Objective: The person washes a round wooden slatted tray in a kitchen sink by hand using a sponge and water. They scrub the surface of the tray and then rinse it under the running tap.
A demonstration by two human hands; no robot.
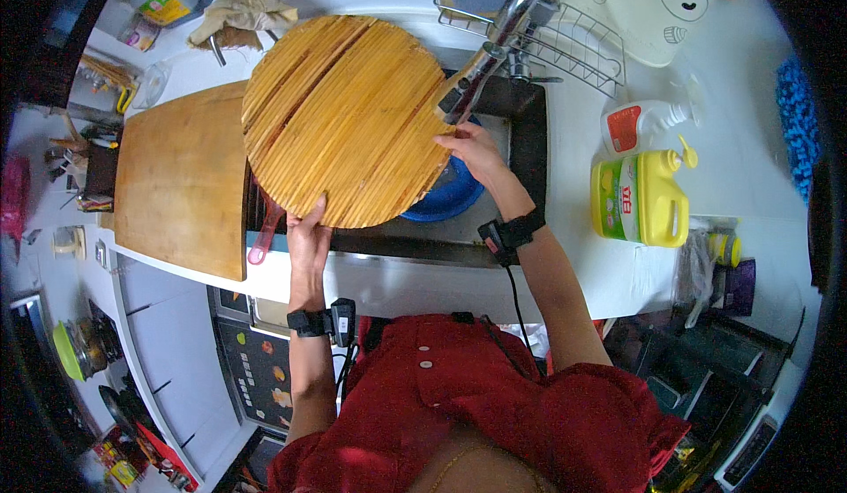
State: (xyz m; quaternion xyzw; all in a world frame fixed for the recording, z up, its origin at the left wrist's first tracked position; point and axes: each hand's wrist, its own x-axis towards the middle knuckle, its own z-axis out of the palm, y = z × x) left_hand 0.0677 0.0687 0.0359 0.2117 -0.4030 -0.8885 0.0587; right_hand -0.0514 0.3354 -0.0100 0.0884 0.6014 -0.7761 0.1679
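Note:
A round slatted wooden board (pixel 344 122), perhaps bamboo, is held tilted over the sink (pixel 529 136) by both hands. My left hand (pixel 309 232) grips its near edge, thumb on top. At the right edge, my right hand (pixel 473 149) pinches the rim just below the chrome faucet (pixel 490 56). The faucet's spout end overlaps the board's right side. Under the board a blue basin (pixel 446 195) shows in part inside the sink; the rest of it is hidden. A pink handle (pixel 266 235) pokes out beside my left hand.
A rectangular wooden cutting board (pixel 182 182) lies left of the sink. On the right counter stand a yellow pump jug of detergent (pixel 638 198) and a clear spray bottle (pixel 645 126). Behind the faucet is a wire rack (pixel 576 46). A cloth (pixel 241 13) hangs at the back left.

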